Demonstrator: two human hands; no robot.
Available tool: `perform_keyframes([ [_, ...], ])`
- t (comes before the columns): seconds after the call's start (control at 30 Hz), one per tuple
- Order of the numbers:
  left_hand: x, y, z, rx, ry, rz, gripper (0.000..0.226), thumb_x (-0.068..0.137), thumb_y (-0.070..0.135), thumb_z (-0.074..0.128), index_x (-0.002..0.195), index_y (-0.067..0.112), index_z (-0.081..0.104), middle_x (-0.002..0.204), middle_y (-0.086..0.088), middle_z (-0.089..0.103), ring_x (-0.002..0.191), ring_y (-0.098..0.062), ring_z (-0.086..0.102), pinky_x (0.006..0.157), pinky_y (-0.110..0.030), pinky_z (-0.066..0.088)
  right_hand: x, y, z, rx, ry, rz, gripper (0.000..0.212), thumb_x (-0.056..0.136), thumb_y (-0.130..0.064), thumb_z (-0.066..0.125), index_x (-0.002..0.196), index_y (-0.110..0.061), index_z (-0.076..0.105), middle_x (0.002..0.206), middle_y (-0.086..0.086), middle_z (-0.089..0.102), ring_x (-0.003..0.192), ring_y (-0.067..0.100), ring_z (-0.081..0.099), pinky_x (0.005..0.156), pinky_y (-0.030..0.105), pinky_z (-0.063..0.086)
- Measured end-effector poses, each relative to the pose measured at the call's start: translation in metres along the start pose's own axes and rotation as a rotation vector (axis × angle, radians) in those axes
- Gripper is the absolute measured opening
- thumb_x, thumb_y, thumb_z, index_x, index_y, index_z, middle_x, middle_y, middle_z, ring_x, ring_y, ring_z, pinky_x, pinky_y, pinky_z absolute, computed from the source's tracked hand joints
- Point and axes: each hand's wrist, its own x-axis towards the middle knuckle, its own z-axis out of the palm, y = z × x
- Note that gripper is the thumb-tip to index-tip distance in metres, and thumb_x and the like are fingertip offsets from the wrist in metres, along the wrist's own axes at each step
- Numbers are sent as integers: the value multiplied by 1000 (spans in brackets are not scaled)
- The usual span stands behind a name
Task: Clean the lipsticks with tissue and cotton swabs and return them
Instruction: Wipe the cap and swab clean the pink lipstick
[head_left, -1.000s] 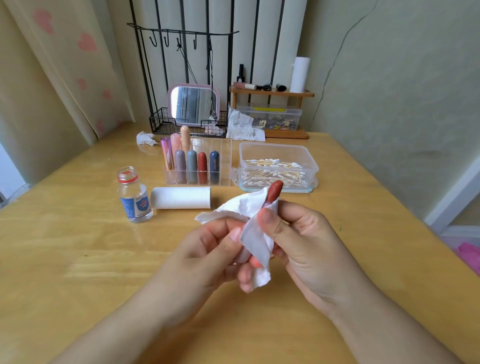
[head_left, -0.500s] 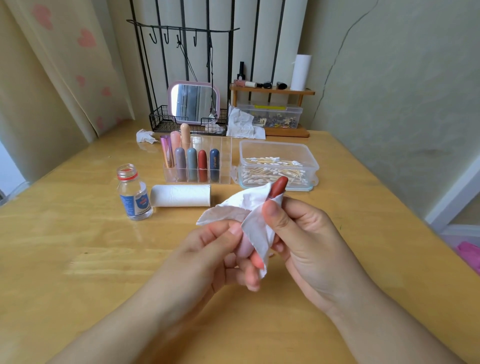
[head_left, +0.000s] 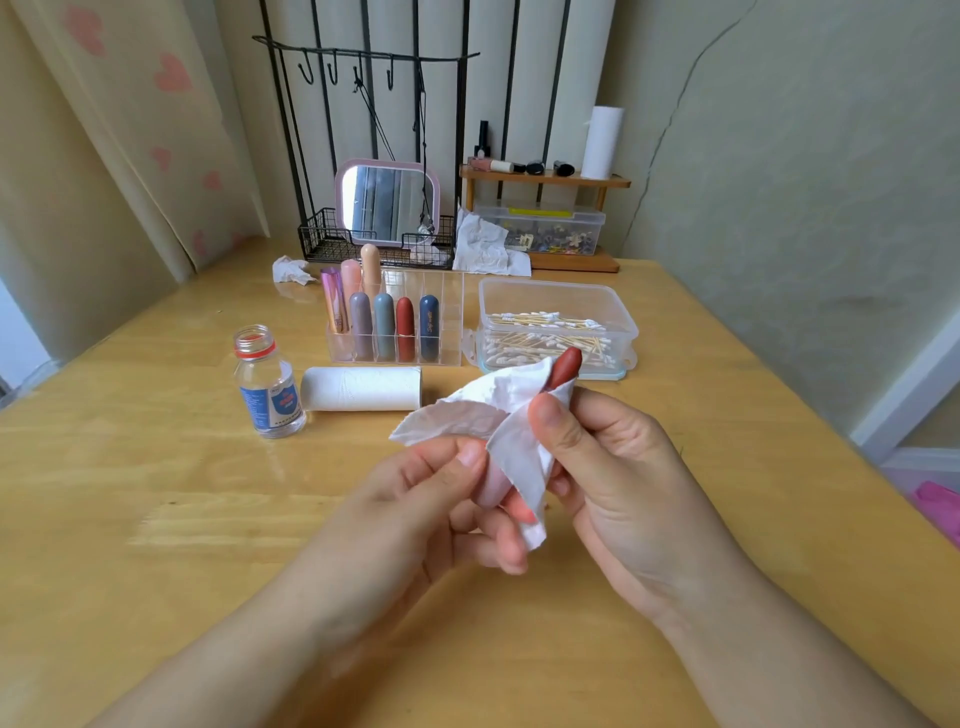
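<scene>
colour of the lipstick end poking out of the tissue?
Dark red lipstick, head view.

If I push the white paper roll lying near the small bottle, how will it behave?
The paper roll lies on its side on the smooth wooden table, so it would probably roll away or toward you rather than slide. It looks like soft tissue, likely light and easy to squash. Rolling left seems unlikely; the small bottle stands there.

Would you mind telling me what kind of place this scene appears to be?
Probably a home vanity or makeup corner. A wooden table carries a small pink-framed mirror, a clear acrylic organizer of lipsticks, and a wooden shelf of cosmetics against the wall.
</scene>
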Motion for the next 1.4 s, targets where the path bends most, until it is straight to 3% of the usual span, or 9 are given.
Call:
perform_keyframes([
  [0.1, 0, 0, 0, -3, 2, 58, 20, 78, 34, 72, 77, 15, 67, 69, -9, 63, 59, -19, 57, 64, -28, 50, 0, 1, 0, 32, -25, -6, 39, 68, -58, 72, 75, -19, 67, 64, 2, 64, 63, 27, 50, 67, 49, 39],
  [0.27, 1, -1, -1, 64, 152, 118, 35, 54, 38, 89, 76, 19, 70, 71, -10, 66, 58, -20, 62, 61, -28, 53, -1, -5, 4, 75, 17, -2, 20, 67, -44, 73, 63, -25, 69, 59, -8, 58, 54, 5, 39, 55, 17, 36],
  [0.5, 0, 0, 2, 83, 84, 2, 40, 87, 31, 57, 84, -8, 59, 73, -11, 64, 60, -19, 58, 64, -27, 51, 0, -5, 3, 75, 34, 1, 30, 65, -51, 73, 62, -23, 66, 58, 0, 51, 57, 22, 36, 55, 24, 36],
  [0.6, 1, 2, 2, 104, 87, 67, 17, 72, 34, 75, 74, 18, 71, 69, -5, 66, 61, -19, 60, 65, -27, 52, 0, -6, 3, 78, 45, -5, 29, 65, -50, 72, 62, -22, 65, 60, 4, 50, 58, 22, 36, 54, 21, 36],
  [0.73, 1, -1, 0, 84, 150, 105, 34, 49, 44, 89, 72, 26, 72, 68, -2, 68, 62, -18, 65, 65, -28, 55, -2, -11, 6, 100, 74, 10, 19, 62, -41, 65, 53, -25, 64, 52, -8, 45, 52, 6, 35, 49, 13, 34],
  [0.9, 0, 1, 1, 88, 39, 44, 16, 78, 34, 65, 72, 19, 68, 72, -7, 65, 69, -22, 60, 69, -26, 52, -1, -9, 3, 75, 85, 12, 23, 63, -46, 67, 57, -24, 66, 56, -6, 49, 55, 8, 36, 52, 14, 36],
  [1.13, 0, 1, 2, 114, 183, 128, 27, 51, 33, 89, 71, 24, 74, 67, -5, 68, 62, -17, 64, 63, -24, 53, 0, -6, 4, 101, 88, 27, 23, 63, -46, 67, 58, -24, 67, 58, -2, 48, 57, 10, 35, 52, 14, 35],
  [1.23, 0, 2, 4, 171, 180, 99, 4, 70, 27, 73, 72, 24, 73, 68, -1, 67, 66, -17, 63, 68, -25, 53, 1, -6, 3, 118, 103, 38, 23, 63, -44, 67, 60, -21, 67, 62, 4, 47, 58, 11, 36, 52, 15, 36],
  [1.4, -1, 5, 3, 177, 80, 65, 13, 79, 28, 64, 72, 19, 72, 72, -3, 67, 68, -16, 63, 71, -25, 53, 1, -3, 2, 95, 78, 19, 33, 61, -54, 72, 65, -21, 68, 69, 11, 49, 61, 15, 37, 53, 15, 38],
])
